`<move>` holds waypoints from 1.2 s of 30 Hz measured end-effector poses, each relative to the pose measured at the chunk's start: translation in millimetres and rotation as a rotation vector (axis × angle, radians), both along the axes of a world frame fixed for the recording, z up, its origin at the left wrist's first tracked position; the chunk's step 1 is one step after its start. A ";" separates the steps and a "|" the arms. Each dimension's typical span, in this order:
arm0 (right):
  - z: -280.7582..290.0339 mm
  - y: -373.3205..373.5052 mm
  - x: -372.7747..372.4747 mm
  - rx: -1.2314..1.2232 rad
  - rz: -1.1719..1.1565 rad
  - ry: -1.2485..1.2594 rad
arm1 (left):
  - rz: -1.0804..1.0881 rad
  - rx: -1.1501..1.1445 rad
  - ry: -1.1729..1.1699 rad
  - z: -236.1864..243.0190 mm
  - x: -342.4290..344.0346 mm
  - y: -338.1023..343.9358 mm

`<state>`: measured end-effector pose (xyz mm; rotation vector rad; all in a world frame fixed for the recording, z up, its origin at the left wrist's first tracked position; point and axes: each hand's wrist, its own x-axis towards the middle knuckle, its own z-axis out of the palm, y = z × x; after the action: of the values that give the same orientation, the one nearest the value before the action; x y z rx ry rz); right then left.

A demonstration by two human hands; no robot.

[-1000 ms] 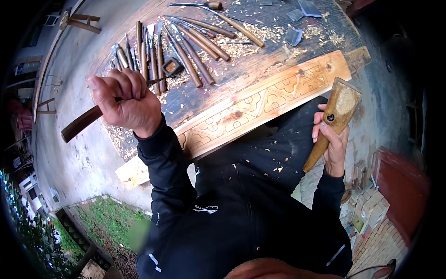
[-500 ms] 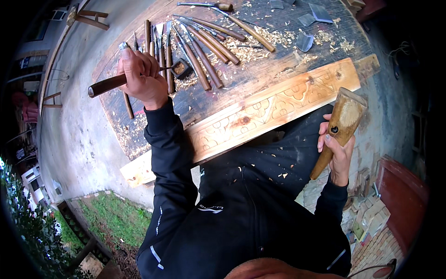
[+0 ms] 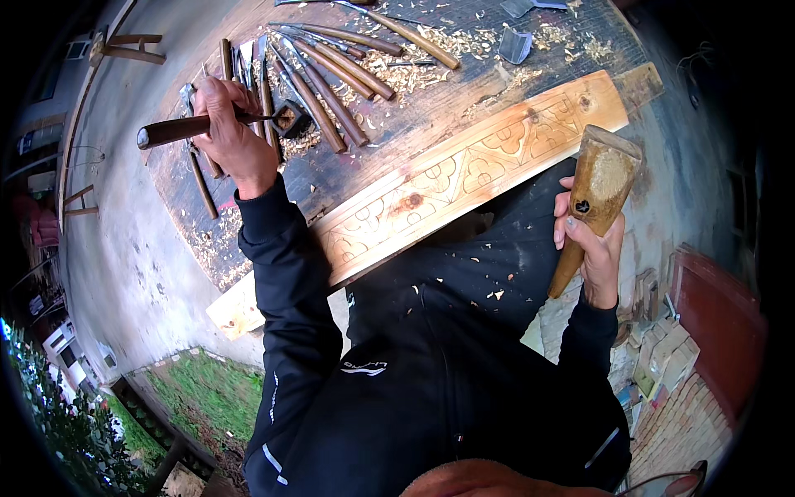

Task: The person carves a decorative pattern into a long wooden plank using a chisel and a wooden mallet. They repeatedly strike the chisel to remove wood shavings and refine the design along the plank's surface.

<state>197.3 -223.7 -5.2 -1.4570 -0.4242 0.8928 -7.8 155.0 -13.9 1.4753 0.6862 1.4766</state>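
Observation:
My left hand (image 3: 240,145) is closed around a carving chisel with a dark brown wooden handle (image 3: 174,131). Its thin shank points right, to a small black square box (image 3: 291,121) with a brownish inside; whether the tip touches it I cannot tell. In my right hand (image 3: 600,253) is a wooden mallet (image 3: 611,170), gripped by its narrow handle, head up, beside the right end of a long pale board (image 3: 414,201). Flower and triangle shapes are carved and outlined along the board, which lies slantwise on the near table edge.
Several wooden-handled chisels (image 3: 331,103) lie fanned out on the worn table (image 3: 397,149) behind the board. Wood shavings (image 3: 422,79) are scattered among them. A curved grey sheet piece (image 3: 514,45) lies at the back right. A wooden trestle (image 3: 132,48) stands far left.
The whole view has shifted, so table and tools sit further up and left. My left hand has brought the chisel slightly nearer the black box, its handle now more level. My right hand still grips the mallet.

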 end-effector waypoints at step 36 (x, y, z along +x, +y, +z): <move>2.5 6.5 -4.3 -0.088 0.007 -0.081 | -0.619 -0.627 -0.498 7.6 -3.3 -110.2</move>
<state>193.0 -217.2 -2.7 -1.5773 -0.4550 0.8695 -11.1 44.8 -6.4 0.6944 0.2922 0.9523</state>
